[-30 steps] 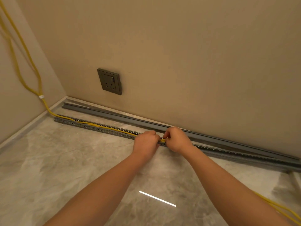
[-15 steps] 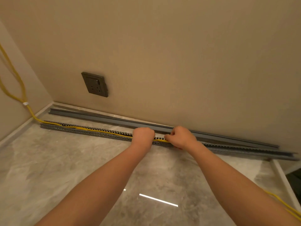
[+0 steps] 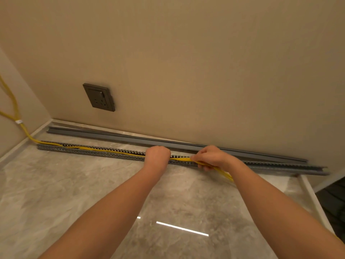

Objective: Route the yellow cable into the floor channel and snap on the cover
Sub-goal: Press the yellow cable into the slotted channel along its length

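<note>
A long grey slotted floor channel [image 3: 89, 151] lies along the wall base. The yellow cable [image 3: 104, 150] comes down the left wall and runs inside the channel's left half. My left hand [image 3: 157, 156] is a fist pressed on the channel at its middle, over the cable. My right hand [image 3: 212, 157] pinches the cable just to the right, where it leaves the channel and trails back under my right forearm. The grey cover strip [image 3: 130, 137] lies flat between channel and wall.
A dark wall socket [image 3: 99, 97] sits above the left part of the strip. The room corner is at far left. A pale threshold strip [image 3: 313, 199] and a dark floor area lie at the right. The floor is glossy grey marble.
My right hand has moved right along the channel, away from the left hand, and more yellow cable now shows between and behind it. The view has shifted slightly.
</note>
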Demonstrator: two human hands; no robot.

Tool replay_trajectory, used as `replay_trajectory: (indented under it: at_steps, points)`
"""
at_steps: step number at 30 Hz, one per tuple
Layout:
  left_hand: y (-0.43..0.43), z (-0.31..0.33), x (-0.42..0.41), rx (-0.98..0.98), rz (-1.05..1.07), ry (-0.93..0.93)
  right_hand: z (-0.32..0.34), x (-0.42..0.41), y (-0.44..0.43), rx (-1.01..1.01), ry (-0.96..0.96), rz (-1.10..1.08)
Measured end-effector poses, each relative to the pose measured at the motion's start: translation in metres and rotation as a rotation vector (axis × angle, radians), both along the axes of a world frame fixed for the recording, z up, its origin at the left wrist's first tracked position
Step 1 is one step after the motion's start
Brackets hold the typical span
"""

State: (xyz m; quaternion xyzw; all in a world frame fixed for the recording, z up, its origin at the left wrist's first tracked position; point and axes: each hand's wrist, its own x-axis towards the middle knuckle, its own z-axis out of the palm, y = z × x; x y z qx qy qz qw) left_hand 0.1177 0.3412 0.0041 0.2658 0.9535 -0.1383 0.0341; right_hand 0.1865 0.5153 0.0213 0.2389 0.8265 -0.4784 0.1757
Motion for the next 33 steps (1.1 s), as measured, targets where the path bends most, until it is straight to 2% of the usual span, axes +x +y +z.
replay_trajectory:
  at_steps: [2,5,7,14,24,30,33]
  points:
    - [0.0,-0.002,0.001,0.001,-0.003,0.007,0.0,-0.004,0.0,0.046,0.073,0.004]
    - [-0.002,-0.004,0.001,0.004,-0.026,0.02,-0.003,-0.014,-0.002,0.28,0.168,0.057]
    - [-0.006,-0.006,0.002,0.0,-0.054,0.04,-0.002,-0.018,-0.004,0.398,0.173,0.078]
    - [-0.012,-0.008,0.008,0.03,-0.067,0.076,-0.012,-0.011,-0.013,0.566,0.144,0.084]
    - [-0.032,-0.006,0.009,0.007,-0.131,0.066,-0.012,0.005,-0.03,0.589,0.066,0.099]
    - [-0.046,-0.005,0.025,-0.038,-0.214,0.026,-0.013,0.027,-0.047,0.516,-0.008,0.059]
    - [-0.044,-0.002,0.041,0.027,-0.298,0.024,-0.015,0.041,-0.055,0.464,-0.031,-0.009]
